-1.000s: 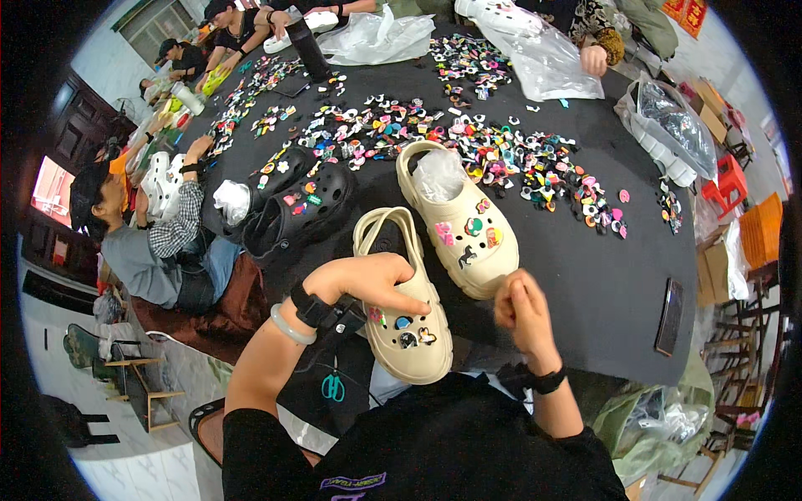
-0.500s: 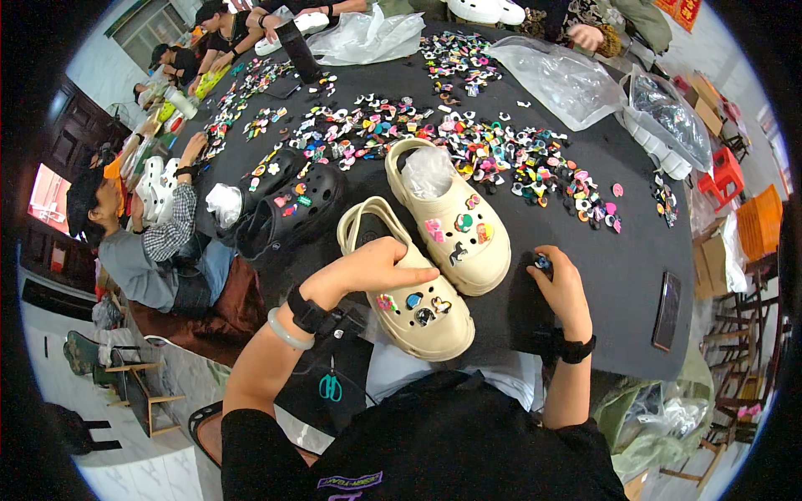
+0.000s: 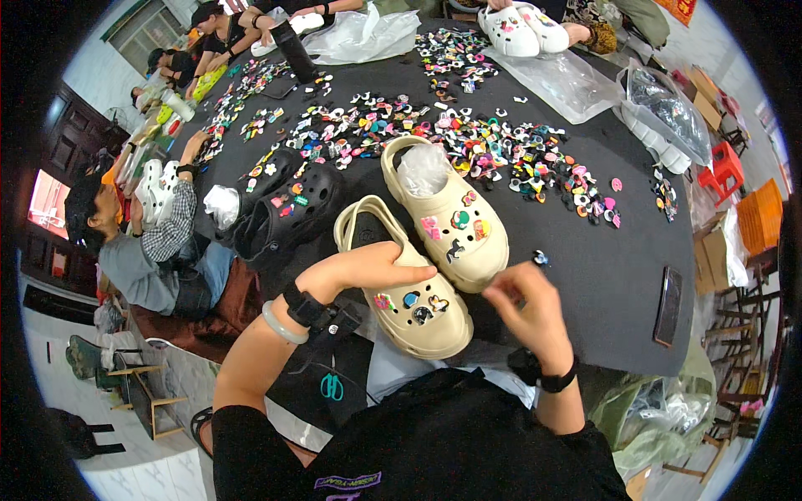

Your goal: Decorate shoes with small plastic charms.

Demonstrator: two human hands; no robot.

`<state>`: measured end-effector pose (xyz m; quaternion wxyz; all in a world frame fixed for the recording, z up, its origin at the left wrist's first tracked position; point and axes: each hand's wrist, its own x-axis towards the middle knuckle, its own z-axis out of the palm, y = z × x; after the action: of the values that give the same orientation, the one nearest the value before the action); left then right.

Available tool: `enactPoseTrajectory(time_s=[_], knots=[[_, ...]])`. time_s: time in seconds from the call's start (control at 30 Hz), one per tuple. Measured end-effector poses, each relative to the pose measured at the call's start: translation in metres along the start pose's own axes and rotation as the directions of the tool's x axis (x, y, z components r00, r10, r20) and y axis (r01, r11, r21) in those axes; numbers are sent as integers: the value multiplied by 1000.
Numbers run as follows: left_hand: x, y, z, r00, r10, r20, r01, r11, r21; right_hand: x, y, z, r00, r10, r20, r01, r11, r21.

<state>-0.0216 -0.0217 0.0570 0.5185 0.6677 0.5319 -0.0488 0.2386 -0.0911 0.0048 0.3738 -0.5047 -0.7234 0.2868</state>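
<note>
My left hand (image 3: pixel 368 269) grips the nearer cream clog (image 3: pixel 422 330), its thumb lying across the upper and its other fingers hidden in the opening. Several charms, one blue and one flower-like, sit in this clog's holes. Beside it, to the right, lies the second cream clog (image 3: pixel 468 259), which carries several charms too and has clear plastic stuffing (image 3: pixel 422 171) in its heel opening. My right hand (image 3: pixel 530 313) hovers close to the second clog's toe, fingers bent and smeared by motion; whether they hold anything is unclear. A small dark-blue charm (image 3: pixel 541 258) lies on the black tabletop just beyond it.
Loose colourful charms (image 3: pixel 501 150) spread over the table's middle. Black clogs (image 3: pixel 296 209) stand at left, a phone (image 3: pixel 667 306) at right. Plastic bags (image 3: pixel 555 79) and a dark cylinder (image 3: pixel 294 50) lie farther back. Co-workers sit around; one person's hands hold white clogs (image 3: pixel 522 29).
My right hand has let go of the dark-blue charm and moved left toward the second cream clog's toe. My left hand keeps its grip. White charm-covered clogs have come into view at the far side.
</note>
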Motion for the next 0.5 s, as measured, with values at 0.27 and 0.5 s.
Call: enactPoseTrajectory(time_s=[0.27, 0.5], knots=[[4, -7, 3, 990, 121, -70, -122, 992, -15, 0, -41, 41, 965, -208, 161, 226, 968, -107], [9, -16, 5, 986, 136, -96, -139, 990, -30, 17, -47, 60, 947, -294, 131, 320, 904, -283]])
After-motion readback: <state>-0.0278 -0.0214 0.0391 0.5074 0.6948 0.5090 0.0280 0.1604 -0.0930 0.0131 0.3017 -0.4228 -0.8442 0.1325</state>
